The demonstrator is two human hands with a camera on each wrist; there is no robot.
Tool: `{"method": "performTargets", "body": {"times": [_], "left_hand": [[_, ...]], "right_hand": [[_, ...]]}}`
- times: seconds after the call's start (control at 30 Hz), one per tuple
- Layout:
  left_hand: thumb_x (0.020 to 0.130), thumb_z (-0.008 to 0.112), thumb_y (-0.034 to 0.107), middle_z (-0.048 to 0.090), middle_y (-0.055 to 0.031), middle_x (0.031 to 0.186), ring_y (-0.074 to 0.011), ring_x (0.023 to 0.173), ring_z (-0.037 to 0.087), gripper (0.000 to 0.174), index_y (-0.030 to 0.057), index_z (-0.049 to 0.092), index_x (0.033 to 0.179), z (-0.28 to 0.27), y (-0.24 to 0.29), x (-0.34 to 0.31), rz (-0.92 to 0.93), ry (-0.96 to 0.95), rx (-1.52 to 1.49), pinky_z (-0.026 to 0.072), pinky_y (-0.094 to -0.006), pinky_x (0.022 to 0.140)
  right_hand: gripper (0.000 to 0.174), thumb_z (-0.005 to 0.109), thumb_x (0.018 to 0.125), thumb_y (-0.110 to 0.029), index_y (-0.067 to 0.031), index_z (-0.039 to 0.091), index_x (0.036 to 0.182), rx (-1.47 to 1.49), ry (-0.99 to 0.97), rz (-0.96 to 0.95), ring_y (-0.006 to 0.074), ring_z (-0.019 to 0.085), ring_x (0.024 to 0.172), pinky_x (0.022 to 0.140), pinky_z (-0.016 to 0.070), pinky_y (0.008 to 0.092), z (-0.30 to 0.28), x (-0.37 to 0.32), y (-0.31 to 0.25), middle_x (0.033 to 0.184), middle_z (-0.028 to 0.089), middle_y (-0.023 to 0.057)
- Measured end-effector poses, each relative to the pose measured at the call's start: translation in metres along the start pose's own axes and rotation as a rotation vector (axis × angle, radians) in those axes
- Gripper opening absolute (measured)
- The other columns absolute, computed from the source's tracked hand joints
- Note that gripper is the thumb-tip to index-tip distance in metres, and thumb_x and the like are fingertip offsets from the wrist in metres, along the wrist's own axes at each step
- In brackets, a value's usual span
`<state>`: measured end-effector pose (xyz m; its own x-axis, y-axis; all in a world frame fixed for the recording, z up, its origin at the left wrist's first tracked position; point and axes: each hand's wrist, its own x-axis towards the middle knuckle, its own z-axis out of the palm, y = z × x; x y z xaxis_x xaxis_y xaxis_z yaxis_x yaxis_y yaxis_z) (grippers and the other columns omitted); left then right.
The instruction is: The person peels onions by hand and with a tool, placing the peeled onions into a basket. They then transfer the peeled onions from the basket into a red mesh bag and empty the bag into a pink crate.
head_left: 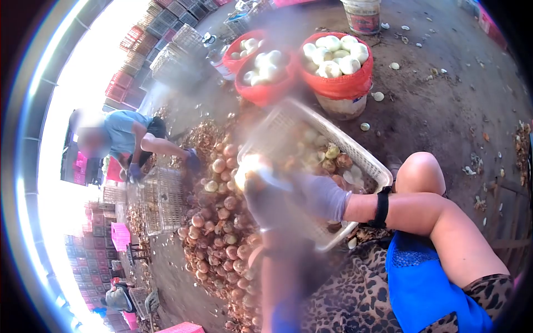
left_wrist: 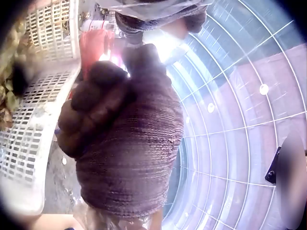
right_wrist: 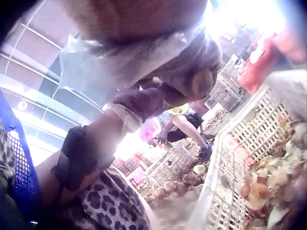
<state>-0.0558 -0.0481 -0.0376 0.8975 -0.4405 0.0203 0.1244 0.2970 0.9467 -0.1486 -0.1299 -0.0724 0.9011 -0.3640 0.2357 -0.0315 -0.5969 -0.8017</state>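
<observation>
1. Closely curled, the 4 fingers of the left hand [left_wrist: 127, 143] bend toward the palm in a knitted glove; they seem to grip the pale onion [head_left: 250, 169], though glare and blur hide where glove meets skin.
2. Beside it, the right hand [head_left: 322, 197] is gloved too, its fingers bent near the left fingertips. How far they open, and whether they have hold of anything, I cannot tell.
3. As for the onion, it lies at the far end of the left fingers, on the side away from the right wrist. The left hand is nearer to it; the right comes in from across. Its long axis is lost in the blur.
4. Around the right wrist sits a black strap [head_left: 381, 207], with a clear plastic cuff [right_wrist: 120, 72] at the glove.
5. Just beyond the hands, on the right hand's side, stands 1 white slatted crate [head_left: 355, 145] with onions and loose skins inside; on the other side spreads a heap of unpeeled onions [head_left: 230, 213].
6. Farther out are 3 red-lined containers of peeled onions, the nearest a bucket [head_left: 338, 86], and 1 person in a light-blue top [head_left: 119, 130], bending near another crate [head_left: 162, 200].
</observation>
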Motion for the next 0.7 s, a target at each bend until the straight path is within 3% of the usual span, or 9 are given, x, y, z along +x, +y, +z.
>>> {"method": "performTargets", "body": {"times": [0.13,0.33,0.47,0.6,0.7], "left_hand": [[0.082,0.068,0.019,0.046,-0.0099,0.131,-0.0262,0.118,0.049,0.055,0.0081,0.043,0.129,-0.012,-0.010,0.008,0.038,-0.063,-0.179,0.0358,-0.0471,0.109],[0.081,0.070,0.019,0.046,-0.0103,0.131,-0.0266,0.117,0.050,0.056,0.0101,0.043,0.130,-0.003,-0.002,0.004,0.017,-0.216,-0.652,0.0397,-0.0455,0.105],[0.080,0.070,0.023,0.046,-0.0107,0.131,-0.0263,0.117,0.050,0.058,0.0090,0.043,0.130,0.007,0.010,-0.003,-0.062,0.020,-0.368,0.0399,-0.0457,0.106],[0.080,0.070,0.026,0.046,-0.0106,0.130,-0.0256,0.117,0.050,0.059,0.0056,0.042,0.128,-0.002,-0.002,0.003,0.034,-0.043,-0.171,0.0442,-0.0424,0.102],[0.082,0.068,0.029,0.047,-0.0108,0.129,-0.0257,0.116,0.050,0.058,0.0028,0.042,0.127,0.006,0.008,-0.001,-0.037,-0.129,-0.342,0.0474,-0.0391,0.098]], "right_hand": [[0.020,0.056,0.085,-0.018,-0.0031,0.055,0.097,-0.053,-0.051,0.007,0.0389,0.063,0.072,0.067,0.0497,0.0451,-0.011,0.000,-0.009,0.081,0.063,0.0189],[0.016,0.054,0.086,-0.016,-0.0025,0.055,0.093,0.224,0.009,-0.040,0.0388,0.062,0.071,0.064,0.0492,0.0469,-0.006,0.000,-0.008,0.079,0.062,0.0200],[0.018,0.055,0.086,-0.020,-0.0022,0.055,0.093,0.129,-0.070,0.045,0.0394,0.063,0.077,0.068,0.0487,0.0454,-0.003,-0.003,-0.010,0.079,0.062,0.0198],[0.018,0.054,0.088,-0.020,-0.0019,0.055,0.091,0.073,-0.056,0.035,0.0382,0.063,0.078,0.069,0.0491,0.0442,0.003,0.000,0.001,0.079,0.063,0.0190],[0.018,0.055,0.087,-0.020,-0.0025,0.056,0.092,0.240,0.015,0.046,0.0345,0.063,0.075,0.067,0.0487,0.0418,0.008,0.004,0.005,0.078,0.062,0.0158]]}}
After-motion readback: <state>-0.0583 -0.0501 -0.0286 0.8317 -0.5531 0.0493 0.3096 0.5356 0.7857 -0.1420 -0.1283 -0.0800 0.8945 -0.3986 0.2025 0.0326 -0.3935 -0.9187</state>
